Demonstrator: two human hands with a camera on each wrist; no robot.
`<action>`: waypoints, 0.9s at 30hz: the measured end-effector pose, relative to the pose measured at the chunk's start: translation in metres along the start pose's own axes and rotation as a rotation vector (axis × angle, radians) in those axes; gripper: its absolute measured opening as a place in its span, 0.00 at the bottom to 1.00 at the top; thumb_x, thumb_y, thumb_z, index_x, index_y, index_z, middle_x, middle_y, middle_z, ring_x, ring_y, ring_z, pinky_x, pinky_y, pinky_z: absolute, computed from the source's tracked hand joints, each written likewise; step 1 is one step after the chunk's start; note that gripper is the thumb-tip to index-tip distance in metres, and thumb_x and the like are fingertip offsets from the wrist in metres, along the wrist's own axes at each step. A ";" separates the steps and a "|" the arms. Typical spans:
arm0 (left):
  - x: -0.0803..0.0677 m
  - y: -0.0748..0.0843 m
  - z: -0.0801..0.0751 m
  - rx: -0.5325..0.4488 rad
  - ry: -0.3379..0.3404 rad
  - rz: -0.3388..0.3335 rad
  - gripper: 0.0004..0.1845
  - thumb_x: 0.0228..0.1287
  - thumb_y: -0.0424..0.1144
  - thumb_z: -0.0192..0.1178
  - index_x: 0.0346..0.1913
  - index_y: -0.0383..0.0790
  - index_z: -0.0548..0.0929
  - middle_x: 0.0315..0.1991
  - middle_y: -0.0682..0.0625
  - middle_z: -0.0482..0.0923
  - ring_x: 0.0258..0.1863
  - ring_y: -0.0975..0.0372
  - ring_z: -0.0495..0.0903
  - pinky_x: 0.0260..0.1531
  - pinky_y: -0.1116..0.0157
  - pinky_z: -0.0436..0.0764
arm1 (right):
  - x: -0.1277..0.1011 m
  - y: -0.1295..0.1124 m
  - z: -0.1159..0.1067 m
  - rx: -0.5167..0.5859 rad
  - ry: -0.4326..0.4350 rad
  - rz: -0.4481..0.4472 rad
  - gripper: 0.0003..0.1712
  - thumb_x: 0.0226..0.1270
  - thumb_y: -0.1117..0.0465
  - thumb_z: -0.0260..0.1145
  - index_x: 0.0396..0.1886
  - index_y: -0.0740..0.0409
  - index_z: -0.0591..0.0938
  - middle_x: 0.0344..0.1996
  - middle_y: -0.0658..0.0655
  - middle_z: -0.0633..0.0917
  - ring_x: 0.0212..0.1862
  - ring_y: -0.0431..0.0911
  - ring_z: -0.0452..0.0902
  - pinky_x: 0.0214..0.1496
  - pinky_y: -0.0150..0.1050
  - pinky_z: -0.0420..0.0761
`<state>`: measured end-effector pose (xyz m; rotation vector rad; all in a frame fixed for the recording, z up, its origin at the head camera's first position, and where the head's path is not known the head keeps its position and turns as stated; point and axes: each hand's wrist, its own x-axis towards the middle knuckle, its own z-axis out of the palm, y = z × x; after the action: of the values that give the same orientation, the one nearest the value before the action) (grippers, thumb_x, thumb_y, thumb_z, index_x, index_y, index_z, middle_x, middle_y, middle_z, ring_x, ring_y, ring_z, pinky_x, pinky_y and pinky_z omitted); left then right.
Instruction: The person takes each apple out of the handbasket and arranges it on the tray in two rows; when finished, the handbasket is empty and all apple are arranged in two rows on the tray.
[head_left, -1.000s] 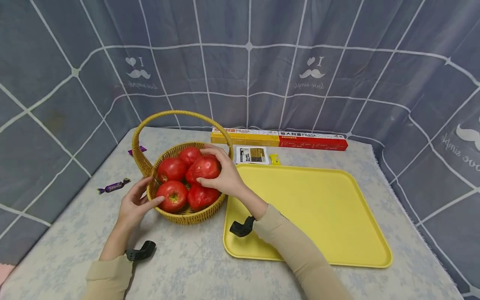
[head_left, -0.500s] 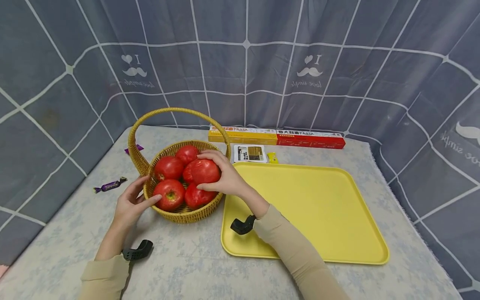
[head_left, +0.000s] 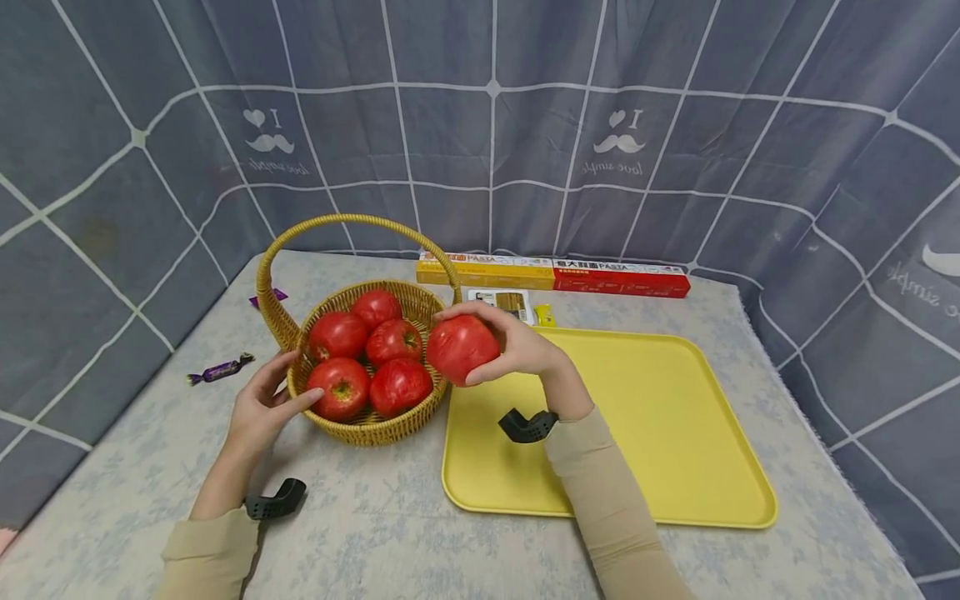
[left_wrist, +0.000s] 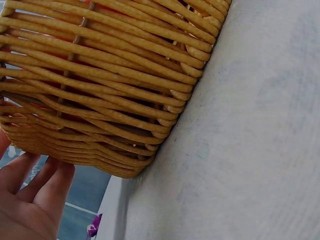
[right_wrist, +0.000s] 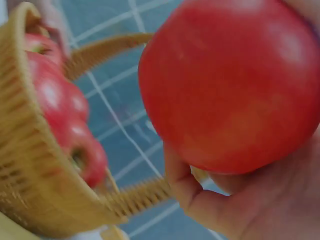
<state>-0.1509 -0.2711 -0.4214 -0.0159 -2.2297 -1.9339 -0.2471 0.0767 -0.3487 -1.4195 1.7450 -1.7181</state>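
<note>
My right hand grips a red apple, held in the air between the basket and the yellow tray. In the right wrist view that apple fills much of the picture, thumb and fingers around it. Several more red apples lie in the round wicker basket with its tall arched handle. At the basket's left side my left hand holds the rim, thumb over the inside and fingers outside. The left wrist view shows its fingers against the woven wall.
Behind the tray lie a yellow pasta box, a red pasta box, a white packet and a small yellow wrapped piece. Purple-wrapped candy lies left of the basket. A grey curtain surrounds the table.
My right hand has lifted the apple out of the basket and moved it right, over the tray's left edge, uncovering another apple below. The left hand stays at the rim.
</note>
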 end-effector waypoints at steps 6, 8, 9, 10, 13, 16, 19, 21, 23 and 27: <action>-0.001 0.001 0.000 0.006 0.003 -0.008 0.37 0.57 0.29 0.65 0.69 0.38 0.63 0.72 0.44 0.52 0.65 0.60 0.62 0.49 0.81 0.71 | -0.016 0.012 -0.030 0.116 0.260 0.051 0.45 0.45 0.51 0.78 0.63 0.54 0.69 0.59 0.54 0.71 0.59 0.55 0.65 0.52 0.47 0.79; -0.001 0.001 -0.001 0.016 0.004 -0.011 0.37 0.57 0.29 0.65 0.69 0.39 0.63 0.72 0.43 0.52 0.65 0.60 0.62 0.50 0.82 0.70 | -0.019 0.020 -0.036 0.128 0.373 0.105 0.44 0.46 0.58 0.77 0.64 0.60 0.68 0.60 0.57 0.71 0.59 0.55 0.66 0.52 0.45 0.79; -0.001 0.001 -0.001 0.019 0.006 -0.011 0.37 0.57 0.30 0.66 0.69 0.39 0.63 0.72 0.43 0.51 0.65 0.61 0.61 0.50 0.82 0.70 | -0.019 0.024 -0.039 0.129 0.423 0.133 0.42 0.48 0.62 0.75 0.64 0.61 0.68 0.60 0.58 0.71 0.59 0.56 0.66 0.52 0.45 0.78; -0.001 0.002 0.000 0.024 0.005 -0.015 0.37 0.57 0.30 0.66 0.69 0.39 0.63 0.72 0.43 0.51 0.66 0.60 0.61 0.50 0.82 0.70 | -0.020 0.028 -0.041 0.124 0.466 0.167 0.41 0.49 0.66 0.73 0.64 0.61 0.68 0.60 0.59 0.70 0.59 0.56 0.66 0.52 0.46 0.78; -0.001 0.002 -0.001 0.036 0.003 -0.024 0.37 0.58 0.30 0.65 0.70 0.39 0.63 0.73 0.43 0.49 0.67 0.59 0.59 0.50 0.82 0.70 | -0.020 0.042 -0.045 0.088 0.550 0.261 0.39 0.52 0.74 0.66 0.66 0.60 0.67 0.62 0.61 0.69 0.60 0.57 0.65 0.56 0.49 0.76; -0.001 0.002 -0.001 0.045 0.003 -0.034 0.37 0.58 0.31 0.65 0.70 0.39 0.62 0.73 0.43 0.48 0.68 0.57 0.57 0.50 0.82 0.70 | -0.019 0.054 -0.045 0.021 0.586 0.346 0.41 0.53 0.74 0.68 0.68 0.58 0.66 0.62 0.60 0.68 0.60 0.57 0.65 0.58 0.52 0.73; -0.001 0.002 -0.001 0.051 0.000 -0.039 0.37 0.58 0.31 0.65 0.70 0.40 0.62 0.73 0.43 0.48 0.68 0.55 0.57 0.50 0.82 0.70 | -0.017 0.063 -0.043 -0.075 0.596 0.418 0.42 0.50 0.70 0.72 0.67 0.55 0.67 0.61 0.58 0.69 0.60 0.56 0.66 0.59 0.52 0.73; -0.001 0.002 -0.001 0.049 -0.002 -0.040 0.37 0.58 0.31 0.65 0.70 0.40 0.62 0.73 0.43 0.48 0.68 0.55 0.57 0.50 0.82 0.70 | -0.017 0.068 -0.042 -0.146 0.593 0.444 0.43 0.48 0.68 0.75 0.66 0.56 0.68 0.59 0.59 0.70 0.59 0.56 0.67 0.58 0.52 0.73; 0.000 0.001 -0.002 0.042 -0.004 -0.037 0.37 0.58 0.31 0.65 0.70 0.40 0.62 0.73 0.43 0.48 0.68 0.55 0.57 0.50 0.82 0.70 | -0.016 0.072 -0.040 -0.230 0.587 0.472 0.44 0.45 0.65 0.77 0.65 0.54 0.69 0.58 0.58 0.71 0.58 0.55 0.67 0.57 0.51 0.74; 0.001 0.001 -0.002 0.026 -0.009 -0.029 0.37 0.58 0.30 0.65 0.70 0.39 0.62 0.73 0.43 0.48 0.68 0.56 0.57 0.50 0.82 0.70 | -0.014 0.081 -0.036 -0.362 0.559 0.494 0.47 0.41 0.61 0.80 0.65 0.54 0.69 0.58 0.57 0.70 0.57 0.54 0.67 0.55 0.51 0.75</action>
<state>-0.1512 -0.2729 -0.4205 0.0113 -2.2724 -1.9231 -0.3024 0.0914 -0.4182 -0.5284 2.5353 -1.6593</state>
